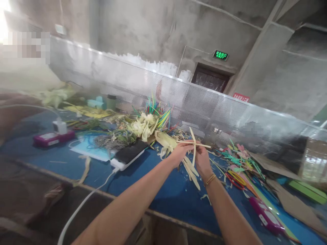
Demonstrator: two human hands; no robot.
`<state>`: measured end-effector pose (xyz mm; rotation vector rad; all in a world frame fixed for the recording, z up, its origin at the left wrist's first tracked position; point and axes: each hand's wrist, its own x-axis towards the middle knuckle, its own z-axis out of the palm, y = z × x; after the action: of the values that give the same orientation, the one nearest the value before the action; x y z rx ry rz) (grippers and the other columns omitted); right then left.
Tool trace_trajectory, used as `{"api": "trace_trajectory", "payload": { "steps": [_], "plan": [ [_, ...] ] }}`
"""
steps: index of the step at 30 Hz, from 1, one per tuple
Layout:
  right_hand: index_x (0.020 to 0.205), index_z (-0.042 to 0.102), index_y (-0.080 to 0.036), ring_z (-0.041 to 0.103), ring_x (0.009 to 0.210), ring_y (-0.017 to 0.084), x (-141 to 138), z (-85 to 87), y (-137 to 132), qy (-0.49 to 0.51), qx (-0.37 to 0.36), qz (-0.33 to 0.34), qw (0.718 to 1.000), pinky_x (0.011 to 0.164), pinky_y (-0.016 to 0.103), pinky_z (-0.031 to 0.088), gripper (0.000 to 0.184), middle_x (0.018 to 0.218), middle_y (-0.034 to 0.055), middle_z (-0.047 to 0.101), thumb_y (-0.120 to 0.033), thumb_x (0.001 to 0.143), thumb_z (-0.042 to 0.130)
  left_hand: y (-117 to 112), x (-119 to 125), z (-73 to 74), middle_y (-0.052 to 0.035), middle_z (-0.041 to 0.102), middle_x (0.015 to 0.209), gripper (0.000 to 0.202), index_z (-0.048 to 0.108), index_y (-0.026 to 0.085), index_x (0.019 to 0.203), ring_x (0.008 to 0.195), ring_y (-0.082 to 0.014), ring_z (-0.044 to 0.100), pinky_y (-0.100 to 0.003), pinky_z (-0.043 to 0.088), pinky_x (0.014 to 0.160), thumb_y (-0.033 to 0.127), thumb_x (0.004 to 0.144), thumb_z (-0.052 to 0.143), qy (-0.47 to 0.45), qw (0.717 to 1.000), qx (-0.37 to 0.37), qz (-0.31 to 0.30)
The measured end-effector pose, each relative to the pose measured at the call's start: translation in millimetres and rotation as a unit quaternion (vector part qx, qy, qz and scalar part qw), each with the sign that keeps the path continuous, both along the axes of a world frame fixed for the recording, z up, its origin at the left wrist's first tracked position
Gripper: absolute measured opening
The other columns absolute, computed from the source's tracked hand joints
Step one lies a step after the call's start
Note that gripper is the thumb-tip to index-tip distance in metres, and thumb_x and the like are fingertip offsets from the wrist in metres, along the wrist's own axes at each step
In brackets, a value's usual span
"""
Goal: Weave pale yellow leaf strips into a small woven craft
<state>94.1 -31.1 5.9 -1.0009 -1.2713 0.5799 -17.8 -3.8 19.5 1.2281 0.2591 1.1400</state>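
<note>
Both my hands meet over the blue table point(163, 190), fingers closed around crossed pale strips point(195, 144) that look like dried husk or straw. One strip stands roughly upright and another lies across it. My left hand point(181, 152) grips the crossing from the left; its fingertips are partly hidden. My right hand point(202, 160), below a gold bracelet on the wrist, pinches it from the right. Loose pale husk strips point(190, 168) lie on the table beneath and between the hands. A larger pile of pale husks point(144, 126) lies just beyond my left hand.
Left of my hands sit a black-topped white device point(130, 154) with a white cable, and a purple power strip point(54, 137). Scissors point(236, 178), coloured pieces point(237, 158), cardboard point(296, 204) and another purple box point(265, 215) lie right. A perforated metal screen point(204, 103) stands behind; a person is at far left.
</note>
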Motion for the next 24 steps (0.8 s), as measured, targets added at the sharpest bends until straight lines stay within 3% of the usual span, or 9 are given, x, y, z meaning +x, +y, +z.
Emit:
{"api": "trace_trajectory", "payload": {
  "steps": [5, 8, 12, 15, 20, 24],
  "plan": [
    [0.093, 0.064, -0.019, 0.059, 0.073, 0.016, -1, -8.2, 1, -0.02, -0.016, 0.033, 0.999, 0.069, 0.03, 0.044, 0.031, 0.085, 0.004, 0.068, -0.039, 0.069, 0.067, 12, -15, -8.7, -0.0039, 0.067, 0.076, 0.031, 0.071, 0.014, 0.081, 0.074, -0.0159, 0.056, -0.028, 0.042, 0.074, 0.035, 0.059, 0.076, 0.004, 0.999, 0.019, 0.041],
    [0.09, 0.063, -0.018, 0.057, 0.069, 0.016, 5, -11.1, 2, -0.051, -0.037, 0.023, 0.998, 0.065, 0.028, 0.043, 0.03, 0.082, 0.0047, 0.068, -0.043, 0.074, 0.062, 23, -9, -8.4, -0.0038, 0.065, 0.072, 0.031, 0.07, 0.014, 0.078, 0.066, -0.0138, 0.054, -0.026, 0.042, 0.066, 0.036, 0.058, 0.077, -0.003, 0.998, -0.021, 0.053],
    [0.084, 0.064, -0.015, 0.058, 0.074, 0.018, 21, -9.8, 1, -0.142, -0.042, -0.044, 0.988, 0.071, 0.03, 0.044, 0.03, 0.081, 0.0067, 0.068, -0.043, 0.077, 0.058, 30, 9, -4.8, 0.0007, 0.057, 0.058, 0.028, 0.068, 0.014, 0.073, 0.052, -0.0073, 0.045, -0.021, 0.034, 0.05, 0.035, 0.058, 0.078, -0.034, 0.988, -0.107, 0.108],
    [0.085, 0.063, -0.014, 0.059, 0.077, 0.019, 36, -12.6, 3, -0.186, -0.034, -0.08, 0.979, 0.075, 0.032, 0.044, 0.032, 0.083, 0.0077, 0.068, -0.044, 0.077, 0.056, 29, 22, -9.7, 0.0023, 0.053, 0.055, 0.028, 0.066, 0.014, 0.075, 0.046, -0.005, 0.04, -0.019, 0.027, 0.043, 0.036, 0.06, 0.077, -0.045, 0.985, -0.14, 0.09],
    [0.088, 0.061, -0.015, 0.061, 0.079, 0.021, 50, -30.5, 7, -0.17, -0.007, -0.197, 0.965, 0.075, 0.034, 0.046, 0.038, 0.086, 0.0101, 0.068, -0.049, 0.083, 0.047, 31, 32, -33.5, -0.0012, 0.063, 0.069, 0.03, 0.063, 0.015, 0.076, 0.052, -0.0058, 0.05, -0.018, 0.034, 0.047, 0.036, 0.06, 0.077, -0.039, 0.989, -0.134, 0.044],
    [0.082, 0.059, -0.017, 0.061, 0.076, 0.02, 44, -34.1, 2, -0.213, 0.016, -0.22, 0.952, 0.073, 0.033, 0.046, 0.036, 0.082, 0.0082, 0.067, -0.049, 0.087, 0.042, 38, 32, -48.4, 0.0017, 0.059, 0.06, 0.031, 0.062, 0.015, 0.077, 0.054, -0.0069, 0.053, -0.019, 0.04, 0.052, 0.035, 0.058, 0.078, -0.043, 0.989, -0.133, 0.054]
  ]
}}
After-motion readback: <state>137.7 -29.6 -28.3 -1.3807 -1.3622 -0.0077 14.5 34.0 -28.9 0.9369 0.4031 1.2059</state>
